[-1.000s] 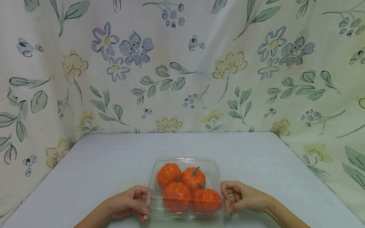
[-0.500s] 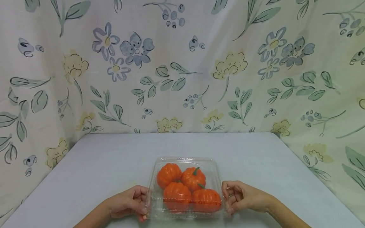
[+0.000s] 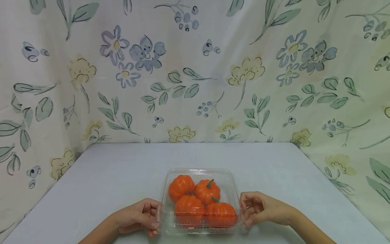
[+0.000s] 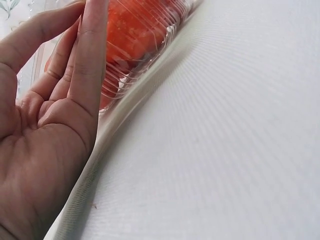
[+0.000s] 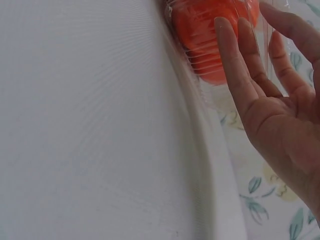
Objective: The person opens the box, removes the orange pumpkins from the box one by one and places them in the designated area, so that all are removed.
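Note:
A clear plastic clamshell box [image 3: 228,183] sits on the table near its front, lid down. Inside it are several small orange pumpkins [image 3: 207,191], some with green stems showing. My left hand [image 3: 141,217] pinches the box's left edge near the front corner, thumb in front of the fingers. On the other side, my right hand [image 3: 259,208] has its fingertips right at the box's right edge. In the right wrist view the right hand's fingers [image 5: 232,55] are spread and fairly straight, with the thumb apart from them.
A white-covered table [image 3: 122,169] stretches behind and to both sides of the box. Beyond it hangs a floral curtain [image 3: 195,67], which also runs along both sides. The table's front edge [image 5: 195,125] shows in the right wrist view.
My right hand has shifted slightly right, its fingers loosening from the box's edge. The left hand and the box with its pumpkins have stayed nearly still.

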`<state>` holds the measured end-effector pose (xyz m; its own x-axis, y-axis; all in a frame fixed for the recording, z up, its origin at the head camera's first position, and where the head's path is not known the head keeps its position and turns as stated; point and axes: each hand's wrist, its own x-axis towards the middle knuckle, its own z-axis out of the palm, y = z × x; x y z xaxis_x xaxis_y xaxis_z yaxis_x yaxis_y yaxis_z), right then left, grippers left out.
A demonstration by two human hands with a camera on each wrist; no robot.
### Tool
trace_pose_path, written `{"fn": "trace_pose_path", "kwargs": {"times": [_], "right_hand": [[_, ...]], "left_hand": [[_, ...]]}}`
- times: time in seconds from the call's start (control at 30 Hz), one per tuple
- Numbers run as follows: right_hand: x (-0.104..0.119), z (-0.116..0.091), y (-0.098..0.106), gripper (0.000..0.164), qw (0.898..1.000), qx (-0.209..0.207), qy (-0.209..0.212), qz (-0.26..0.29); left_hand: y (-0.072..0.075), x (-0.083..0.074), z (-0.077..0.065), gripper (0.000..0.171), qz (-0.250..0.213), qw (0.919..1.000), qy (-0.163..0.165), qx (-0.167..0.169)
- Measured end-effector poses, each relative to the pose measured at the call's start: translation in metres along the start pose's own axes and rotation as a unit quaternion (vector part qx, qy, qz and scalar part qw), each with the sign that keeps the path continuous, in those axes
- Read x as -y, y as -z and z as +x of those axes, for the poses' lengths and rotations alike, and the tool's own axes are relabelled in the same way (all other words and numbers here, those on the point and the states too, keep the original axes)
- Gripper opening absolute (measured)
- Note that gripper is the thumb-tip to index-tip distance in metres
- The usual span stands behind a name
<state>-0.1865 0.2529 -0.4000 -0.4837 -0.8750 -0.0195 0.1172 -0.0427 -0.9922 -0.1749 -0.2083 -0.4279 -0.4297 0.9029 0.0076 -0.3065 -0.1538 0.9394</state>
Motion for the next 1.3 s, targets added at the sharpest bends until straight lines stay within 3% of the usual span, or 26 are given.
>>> {"fn": "trace_pose_path", "kwargs": {"times": [0.43,0.83,1.07,1.3], "right_hand": [[0.009,-0.003,0.004,0.024,0.997,-0.019,0.023,-0.076],[0.021,-0.004,0.004,0.023,0.989,-0.068,0.003,-0.133],[0.026,-0.003,0.005,0.020,0.970,-0.114,0.013,-0.216],[0.028,0.002,0.007,0.017,0.954,-0.141,0.026,-0.264]], "left_hand": [[0.002,0.000,-0.001,0.025,0.004,0.9999,0.001,-0.013],[0.008,0.005,-0.001,0.024,0.005,0.9996,0.000,-0.026],[0.007,0.007,0.000,0.025,0.000,0.9997,-0.003,-0.025],[0.008,0.006,-0.001,0.023,-0.002,0.9996,0.000,-0.026]]}}
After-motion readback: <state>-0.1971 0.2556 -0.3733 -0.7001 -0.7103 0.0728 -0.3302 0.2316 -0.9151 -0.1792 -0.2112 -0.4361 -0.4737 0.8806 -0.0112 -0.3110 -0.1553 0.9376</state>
